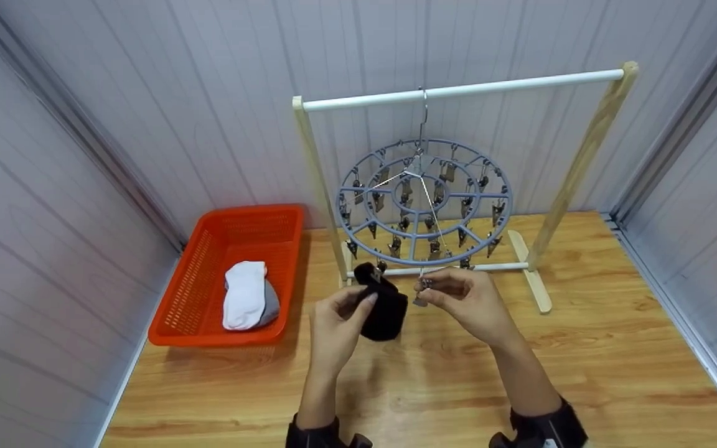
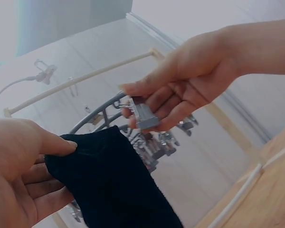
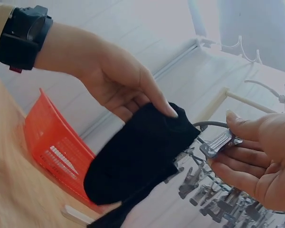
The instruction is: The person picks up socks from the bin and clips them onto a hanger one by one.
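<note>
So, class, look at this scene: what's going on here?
A person's left hand pinches a black sock, while the right hand holds a metal clip on the round hanger. Sock and clip are close but not joined. The hanger hangs from the rack's white bar. In the orange basket lies a white sock, partly covering something grey.

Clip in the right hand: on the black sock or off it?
Off. The left wrist view shows a gap between the clip and the black sock, which the left hand pinches.
</note>
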A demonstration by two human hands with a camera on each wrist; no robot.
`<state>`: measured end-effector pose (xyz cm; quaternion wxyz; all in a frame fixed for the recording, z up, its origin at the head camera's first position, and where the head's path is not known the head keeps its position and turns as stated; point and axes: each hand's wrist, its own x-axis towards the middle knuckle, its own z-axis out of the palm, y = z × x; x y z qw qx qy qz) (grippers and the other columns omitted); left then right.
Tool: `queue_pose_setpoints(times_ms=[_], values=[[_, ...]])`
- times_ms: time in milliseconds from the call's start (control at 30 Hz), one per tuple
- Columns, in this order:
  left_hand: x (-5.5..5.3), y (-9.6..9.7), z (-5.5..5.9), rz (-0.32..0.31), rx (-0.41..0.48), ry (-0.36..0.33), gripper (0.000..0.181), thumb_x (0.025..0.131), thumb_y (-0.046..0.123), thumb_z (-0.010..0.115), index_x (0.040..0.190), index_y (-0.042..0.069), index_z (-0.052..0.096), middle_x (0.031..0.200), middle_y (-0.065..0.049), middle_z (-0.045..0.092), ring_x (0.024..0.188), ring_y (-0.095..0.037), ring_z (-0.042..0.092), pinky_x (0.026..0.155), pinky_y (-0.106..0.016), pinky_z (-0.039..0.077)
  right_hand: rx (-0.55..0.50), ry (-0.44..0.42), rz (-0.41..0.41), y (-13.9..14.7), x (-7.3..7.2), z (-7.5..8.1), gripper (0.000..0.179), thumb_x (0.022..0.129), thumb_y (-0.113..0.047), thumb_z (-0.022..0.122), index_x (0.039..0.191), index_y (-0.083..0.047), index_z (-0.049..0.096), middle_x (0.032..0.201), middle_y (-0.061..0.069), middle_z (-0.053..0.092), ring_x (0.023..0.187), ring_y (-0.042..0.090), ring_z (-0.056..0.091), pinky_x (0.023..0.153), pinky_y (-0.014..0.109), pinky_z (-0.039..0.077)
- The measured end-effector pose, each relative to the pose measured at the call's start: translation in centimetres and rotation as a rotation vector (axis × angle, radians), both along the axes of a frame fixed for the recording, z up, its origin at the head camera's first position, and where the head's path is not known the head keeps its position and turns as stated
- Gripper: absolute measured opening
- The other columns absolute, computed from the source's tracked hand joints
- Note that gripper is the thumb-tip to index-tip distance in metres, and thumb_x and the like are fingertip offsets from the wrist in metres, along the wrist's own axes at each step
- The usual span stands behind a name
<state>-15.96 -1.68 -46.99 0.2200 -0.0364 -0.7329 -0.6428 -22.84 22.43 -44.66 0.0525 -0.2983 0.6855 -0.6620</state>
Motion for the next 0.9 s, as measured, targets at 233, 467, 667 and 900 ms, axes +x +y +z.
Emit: queue_pose_setpoints(times_ms=[233,467,667,900], values=[[-0.1,0.7,0.1,-0.032,-0.002,-0.036,0.01,0.095,0.012,0.082,0.104,0.007,0.082,0.099,-0.005,0.08,0.087,-0.02,0.077,0.079,-0.031,0.063,-0.192,-0.106,0.051,-0.4,0.2,-0.2,0.026,0.095,0.006,0.074,0.116,0.02,0.065,0.106,0.018,0.078,0.091,0.024,0.078,0.083,0.037,0.063],[-0.1,0.9,0.2,-0.038,-0.023,-0.02,0.011,0.095,0.014,0.082,0.105,0.008,0.082,0.099,-0.004,0.08,0.087,-0.02,0.077,0.079,-0.032,0.063,-0.325,-0.079,0.051,-1.0,0.5,-0.7,0.024,0.099,0.004,0.069,0.114,0.022,0.061,0.102,0.015,0.078,0.09,0.024,0.077,0.085,0.039,0.063],[0.0,1.1,0.2,-0.065,-0.008,-0.011,0.011,0.095,0.011,0.081,0.105,0.005,0.082,0.1,-0.005,0.08,0.088,-0.021,0.078,0.079,-0.031,0.063,-0.379,-0.036,0.016,-1.4,0.6,-1.1,0.017,0.1,0.006,0.067,0.109,0.02,0.063,0.101,0.018,0.078,0.089,0.022,0.077,0.081,0.035,0.063],[-0.1,1.4,-0.1,-0.065,-0.017,-0.007,0.009,0.094,0.01,0.082,0.102,0.007,0.082,0.098,-0.004,0.08,0.087,-0.019,0.078,0.079,-0.031,0.063,-0.386,0.003,-0.093,-2.1,0.7,-1.3,0.017,0.099,0.009,0.067,0.102,0.024,0.06,0.096,0.018,0.078,0.087,0.02,0.077,0.081,0.033,0.063]])
